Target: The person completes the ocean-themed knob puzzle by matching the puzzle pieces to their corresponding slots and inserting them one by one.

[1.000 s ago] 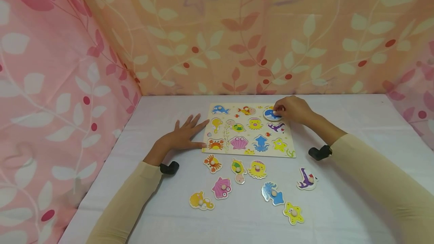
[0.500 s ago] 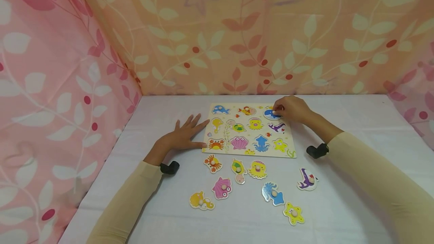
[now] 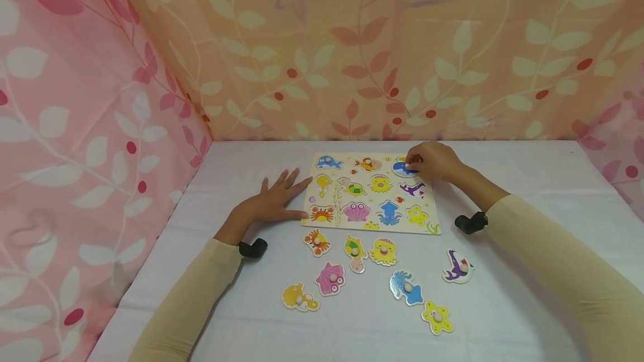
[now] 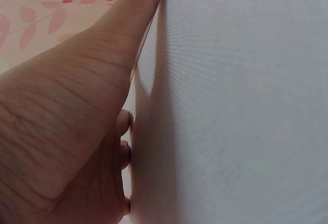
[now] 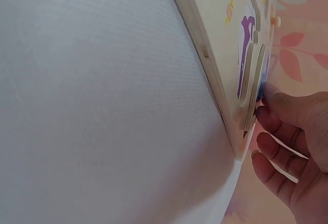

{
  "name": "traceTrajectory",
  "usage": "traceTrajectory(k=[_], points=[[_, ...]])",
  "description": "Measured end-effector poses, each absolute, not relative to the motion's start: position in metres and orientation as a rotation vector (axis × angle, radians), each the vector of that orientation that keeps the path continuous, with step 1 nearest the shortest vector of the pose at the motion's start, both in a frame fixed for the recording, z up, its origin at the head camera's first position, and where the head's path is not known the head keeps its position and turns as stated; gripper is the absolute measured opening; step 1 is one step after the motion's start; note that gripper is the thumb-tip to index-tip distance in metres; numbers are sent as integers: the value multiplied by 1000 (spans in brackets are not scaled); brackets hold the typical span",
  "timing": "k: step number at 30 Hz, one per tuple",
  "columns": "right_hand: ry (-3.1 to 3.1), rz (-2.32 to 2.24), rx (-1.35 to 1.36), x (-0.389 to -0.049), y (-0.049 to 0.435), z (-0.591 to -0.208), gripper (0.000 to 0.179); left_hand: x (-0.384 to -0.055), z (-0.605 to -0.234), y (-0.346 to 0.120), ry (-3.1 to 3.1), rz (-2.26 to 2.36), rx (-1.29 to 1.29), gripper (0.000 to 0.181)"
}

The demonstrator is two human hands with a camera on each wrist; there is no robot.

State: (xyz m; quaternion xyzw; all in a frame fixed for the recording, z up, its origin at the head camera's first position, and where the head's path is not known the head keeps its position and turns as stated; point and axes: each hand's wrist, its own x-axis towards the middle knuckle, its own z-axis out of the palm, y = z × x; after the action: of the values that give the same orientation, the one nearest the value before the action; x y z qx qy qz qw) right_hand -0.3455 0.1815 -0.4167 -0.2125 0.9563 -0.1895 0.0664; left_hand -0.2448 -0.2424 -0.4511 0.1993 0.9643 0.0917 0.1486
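Observation:
A wooden peg puzzle board (image 3: 337, 194) with sea-animal pictures lies flat on the white cloth. At its far right corner my right hand (image 3: 436, 162) pinches the knob of a blue whale puzzle piece (image 3: 402, 169). In the right wrist view the piece's wooden edge (image 5: 252, 101) stands a little above the board face; whether it sits in its recess I cannot tell. My left hand (image 3: 274, 200) lies on the cloth with fingers spread, its thumb and index fingertips at the board's left edge. A blue dolphin-like piece (image 3: 328, 162) and a fish piece (image 3: 369, 164) sit in the back row.
Loose knobbed pieces lie in front of the board: crab (image 3: 317, 242), turtle (image 3: 354, 247), octopus (image 3: 383, 252), shell (image 3: 330, 279), seahorse (image 3: 300, 298), squid (image 3: 405, 288), starfish (image 3: 437, 318) and purple whale-like piece (image 3: 458, 266). Patterned curtains (image 3: 352, 49) stand behind the table.
The blue whale piece has shifted slightly and lies lower against the board, still pinched by my right hand. My right forearm moved a little left. The left hand stays in place.

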Motion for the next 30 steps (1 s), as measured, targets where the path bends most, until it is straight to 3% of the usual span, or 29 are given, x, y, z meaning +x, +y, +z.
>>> traceTrajectory(k=[30], points=[[2863, -563, -649, -343, 185, -414, 14, -245, -451, -243, 2777, 281, 591, 102]])
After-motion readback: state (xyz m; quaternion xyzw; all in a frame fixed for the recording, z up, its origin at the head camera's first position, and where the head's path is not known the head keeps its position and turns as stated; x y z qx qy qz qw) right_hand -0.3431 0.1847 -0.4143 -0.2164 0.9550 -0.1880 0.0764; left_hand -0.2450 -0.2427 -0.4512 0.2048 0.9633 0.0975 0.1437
